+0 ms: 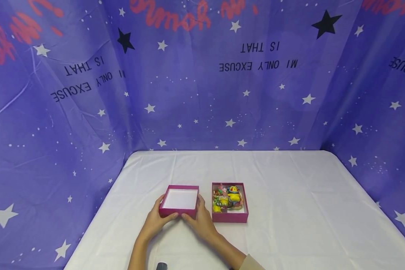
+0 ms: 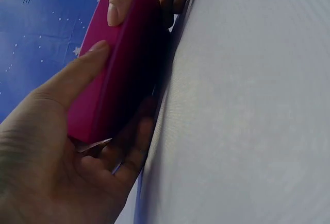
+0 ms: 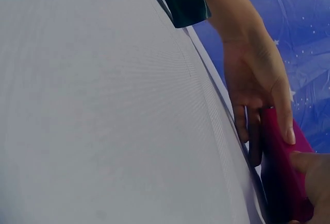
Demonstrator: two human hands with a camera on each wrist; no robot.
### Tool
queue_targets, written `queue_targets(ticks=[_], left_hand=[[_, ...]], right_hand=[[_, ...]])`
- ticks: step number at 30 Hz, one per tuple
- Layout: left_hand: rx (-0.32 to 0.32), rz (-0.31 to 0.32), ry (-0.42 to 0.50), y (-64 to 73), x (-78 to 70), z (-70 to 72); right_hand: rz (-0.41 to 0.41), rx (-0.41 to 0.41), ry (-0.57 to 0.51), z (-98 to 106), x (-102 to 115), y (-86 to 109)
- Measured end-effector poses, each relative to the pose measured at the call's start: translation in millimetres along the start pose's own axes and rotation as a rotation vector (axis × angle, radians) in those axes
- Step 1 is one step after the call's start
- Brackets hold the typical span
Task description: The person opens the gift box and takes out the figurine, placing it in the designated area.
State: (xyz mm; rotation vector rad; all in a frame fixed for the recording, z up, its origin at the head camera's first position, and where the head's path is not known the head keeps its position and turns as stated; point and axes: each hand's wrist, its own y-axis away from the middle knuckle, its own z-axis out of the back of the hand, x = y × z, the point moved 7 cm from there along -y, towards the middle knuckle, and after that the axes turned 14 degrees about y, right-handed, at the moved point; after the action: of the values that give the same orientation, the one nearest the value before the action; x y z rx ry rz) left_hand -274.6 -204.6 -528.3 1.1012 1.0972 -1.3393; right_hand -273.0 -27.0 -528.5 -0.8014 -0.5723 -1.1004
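Both hands grip a shallow magenta box lid or tray (image 1: 183, 187) with a white inside. My left hand (image 1: 155, 222) holds its left side, the thumb on the near wall and the fingers reaching round and under. On the other side, my right hand (image 1: 202, 222) grips the right wall, its thumb also along the near wall. In the left wrist view the piece (image 2: 95, 105) is tilted, its dark underside above the white cloth. Just right of the right hand stands a matching magenta box (image 1: 229, 218), holding several small toy figures, among them a yellow and blue one (image 1: 234, 197).
A white cloth (image 1: 290, 210) covers the table. Purple star-printed curtains (image 1: 202, 105) hang round its back and sides. At the bottom edge of the head view a small dark object (image 1: 161, 266) shows. A dark green piece (image 3: 185, 2) sits by the left forearm.
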Motion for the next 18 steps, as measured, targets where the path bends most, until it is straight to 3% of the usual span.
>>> queue_targets(ticks=[3,9,18], left_hand=[[-0.003,-0.030,-0.092,-0.4,-2.0,0.8],[-0.013,-0.092,-0.146,-0.9,-4.8,1.4],[-0.019,-0.088,-0.200,-1.0,-2.3,3.4]], right_hand=[[-0.022,0.000,0.036,-0.8,-1.4,0.5],[-0.064,0.010,0.063,-2.4,-3.0,1.9],[-0.088,-0.003,0.110,-2.5,-0.4,6.8]])
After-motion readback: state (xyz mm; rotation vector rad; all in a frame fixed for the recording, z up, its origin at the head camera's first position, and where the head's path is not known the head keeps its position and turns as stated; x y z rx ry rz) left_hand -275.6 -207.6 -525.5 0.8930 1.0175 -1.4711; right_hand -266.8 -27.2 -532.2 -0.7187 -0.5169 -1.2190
